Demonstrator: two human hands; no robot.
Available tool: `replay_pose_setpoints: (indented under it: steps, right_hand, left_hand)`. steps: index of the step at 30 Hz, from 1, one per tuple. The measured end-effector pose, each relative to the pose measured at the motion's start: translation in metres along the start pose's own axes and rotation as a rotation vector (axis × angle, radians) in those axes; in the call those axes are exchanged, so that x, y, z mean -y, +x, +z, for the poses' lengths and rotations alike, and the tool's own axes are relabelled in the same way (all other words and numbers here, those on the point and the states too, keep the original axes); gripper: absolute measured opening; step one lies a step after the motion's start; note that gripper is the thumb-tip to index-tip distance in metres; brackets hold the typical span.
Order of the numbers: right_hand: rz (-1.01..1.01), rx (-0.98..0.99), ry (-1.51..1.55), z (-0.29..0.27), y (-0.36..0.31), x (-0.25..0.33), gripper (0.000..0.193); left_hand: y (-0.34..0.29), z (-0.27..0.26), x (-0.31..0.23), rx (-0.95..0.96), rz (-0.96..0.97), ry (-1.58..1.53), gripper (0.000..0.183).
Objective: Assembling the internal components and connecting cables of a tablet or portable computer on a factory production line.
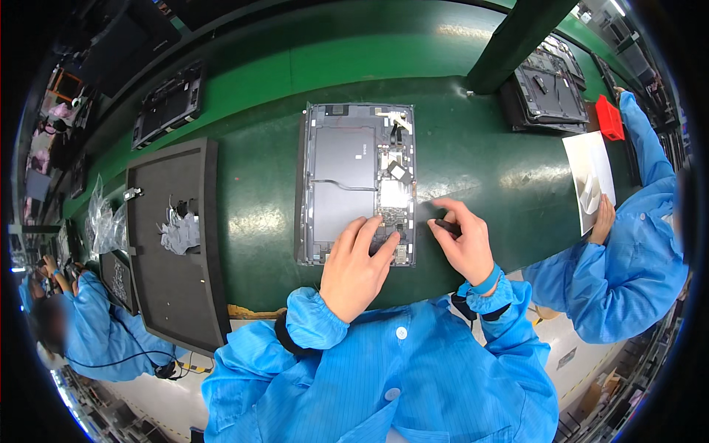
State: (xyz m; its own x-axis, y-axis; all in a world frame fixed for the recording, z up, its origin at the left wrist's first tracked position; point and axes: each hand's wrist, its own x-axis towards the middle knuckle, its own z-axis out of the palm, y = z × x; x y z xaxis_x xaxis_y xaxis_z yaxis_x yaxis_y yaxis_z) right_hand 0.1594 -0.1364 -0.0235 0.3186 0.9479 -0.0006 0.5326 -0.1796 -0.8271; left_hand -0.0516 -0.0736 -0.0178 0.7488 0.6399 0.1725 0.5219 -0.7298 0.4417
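An opened tablet-like device [344, 159] lies on the green bench in front of me, its inside facing up. It shows a large grey battery area, a dark cable across it and a circuit board [393, 193] along the right side. My left hand [360, 266] rests over the device's near end, fingers spread and fingertips at the board's lower part. Just off the device's right edge, my right hand [465, 244] pinches a short black stick-like tool [447, 227]; its exact kind cannot be made out.
A black foam tray [164, 288] with a crumpled grey cloth [181, 235] stands left, beside clear plastic bags [107, 221]. Another opened device [170, 105] lies far left. Stacked devices [546, 92], a green post [517, 48] and a red bin [610, 118] stand right, near a co-worker [620, 251] holding paper.
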Motion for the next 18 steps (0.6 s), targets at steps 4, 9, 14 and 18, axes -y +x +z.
replay_pose_setpoints:
  steps: [4,9,14,18]
  right_hand:
    - [0.06,0.002,0.124,0.002,-0.001,0.004,0.031]
    - [-0.226,0.028,-0.012,0.001,0.005,0.0,0.023]
    - [-0.318,0.117,-0.097,-0.007,0.011,0.012,0.015]
    - [-0.39,0.105,-0.137,-0.007,0.009,0.013,0.017]
  left_hand:
    - [-0.002,-0.002,-0.002,0.025,-0.006,-0.006,0.043]
    - [-0.006,0.004,-0.001,0.031,-0.003,0.045,0.053]
    - [-0.007,0.008,0.0,0.024,-0.014,0.046,0.058]
    - [-0.011,0.009,0.009,-0.048,-0.046,-0.116,0.057]
